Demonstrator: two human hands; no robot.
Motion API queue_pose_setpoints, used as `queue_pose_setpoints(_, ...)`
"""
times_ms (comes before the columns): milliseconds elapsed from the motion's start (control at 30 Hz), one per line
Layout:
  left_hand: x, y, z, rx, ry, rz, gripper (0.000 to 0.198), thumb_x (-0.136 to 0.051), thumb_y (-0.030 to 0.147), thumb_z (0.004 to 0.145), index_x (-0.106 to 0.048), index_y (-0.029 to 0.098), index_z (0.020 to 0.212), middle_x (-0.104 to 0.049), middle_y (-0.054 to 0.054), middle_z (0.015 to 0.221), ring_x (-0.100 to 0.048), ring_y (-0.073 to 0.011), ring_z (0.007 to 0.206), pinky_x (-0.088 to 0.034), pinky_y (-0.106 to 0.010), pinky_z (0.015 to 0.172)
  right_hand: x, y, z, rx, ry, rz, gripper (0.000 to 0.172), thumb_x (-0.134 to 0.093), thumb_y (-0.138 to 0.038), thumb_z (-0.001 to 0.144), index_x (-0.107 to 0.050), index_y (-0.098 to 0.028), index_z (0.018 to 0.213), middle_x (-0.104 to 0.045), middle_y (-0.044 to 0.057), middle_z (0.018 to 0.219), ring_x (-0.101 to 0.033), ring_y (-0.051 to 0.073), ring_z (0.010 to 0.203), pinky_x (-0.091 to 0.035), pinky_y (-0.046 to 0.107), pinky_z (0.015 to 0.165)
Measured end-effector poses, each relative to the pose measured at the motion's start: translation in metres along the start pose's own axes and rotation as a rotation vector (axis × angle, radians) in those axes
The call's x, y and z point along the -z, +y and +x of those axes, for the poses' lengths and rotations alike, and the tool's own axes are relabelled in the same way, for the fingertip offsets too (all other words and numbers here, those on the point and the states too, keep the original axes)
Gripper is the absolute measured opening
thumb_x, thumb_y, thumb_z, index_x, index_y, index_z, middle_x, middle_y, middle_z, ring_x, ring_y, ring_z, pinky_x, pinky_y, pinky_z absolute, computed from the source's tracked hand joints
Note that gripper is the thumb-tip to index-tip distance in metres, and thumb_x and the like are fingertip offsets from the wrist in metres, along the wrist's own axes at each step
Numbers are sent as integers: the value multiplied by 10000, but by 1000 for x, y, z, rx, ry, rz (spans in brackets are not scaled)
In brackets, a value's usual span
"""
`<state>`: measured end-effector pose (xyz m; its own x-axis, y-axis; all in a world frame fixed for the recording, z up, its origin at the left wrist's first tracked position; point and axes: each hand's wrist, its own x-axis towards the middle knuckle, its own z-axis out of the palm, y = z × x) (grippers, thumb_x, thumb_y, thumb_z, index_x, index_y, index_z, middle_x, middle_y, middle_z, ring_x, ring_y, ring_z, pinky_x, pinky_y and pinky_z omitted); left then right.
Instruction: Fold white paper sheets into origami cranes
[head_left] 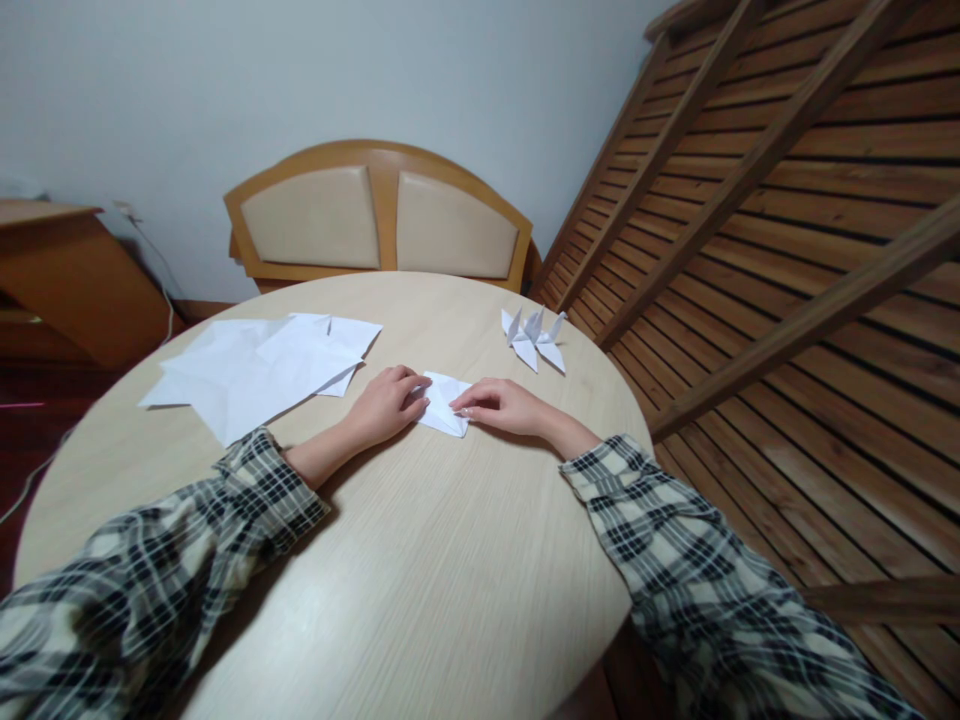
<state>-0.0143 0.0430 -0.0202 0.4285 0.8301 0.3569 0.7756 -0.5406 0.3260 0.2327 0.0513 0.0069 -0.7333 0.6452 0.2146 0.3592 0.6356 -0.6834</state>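
Note:
A small white folded paper (444,400) lies on the round table (450,560) between my hands, with a crease running across it. My left hand (388,404) has its bent fingers and thumb closed on the paper's left edge. At the right edge, the thumb and fingers of my right hand (504,405) pinch the paper, their tips over its surface. Parts of both edges are hidden under the fingers. Several folded paper cranes (534,335) stand close together beyond my right hand.
Loose white paper sheets (255,375) overlap on the table's left side, some past my left hand. A wooden headboard (386,215) with beige panels stands behind the table. Slatted wood (780,230) slants up along the right edge. A wooden cabinet (67,280) is at the far left.

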Motion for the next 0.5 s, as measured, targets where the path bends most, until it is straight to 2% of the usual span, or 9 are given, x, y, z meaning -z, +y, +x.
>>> queue_pose_setpoints(167, 2, 3, 0, -60, -40, -41, 305, -509, 288, 904, -648, 153, 1139, -612, -134, 1090, -570, -262, 1009, -454, -430, 934, -8, 6, 3, -7, 173, -22, 356, -608, -172, 858, -632, -196, 1212, -611, 104, 1196, -599, 143, 868, -528, 346, 841)
queue_pose_setpoints(300, 5, 6, -1, -98, -57, -78, 289, -518, 275, 885, -623, 167, 1132, -616, -128, 1100, -570, -259, 1012, -458, -435, 920, -11, 11, 3, -51, 208, -39, 504, -613, -205, 864, -512, -221, 1357, -529, 122, 1288, -570, 122, 798, -537, 366, 832)
queue_pose_setpoints(500, 6, 8, -1, -65, -43, -88, 221, -525, 291, 858, -574, 183, 1044, -622, -83, 899, -558, -249, 874, -473, -419, 794, -11, 12, 3, -77, 202, -30, 520, -618, -275, 880, -487, -222, 1381, -544, 128, 1312, -574, 145, 831, -526, 395, 873)
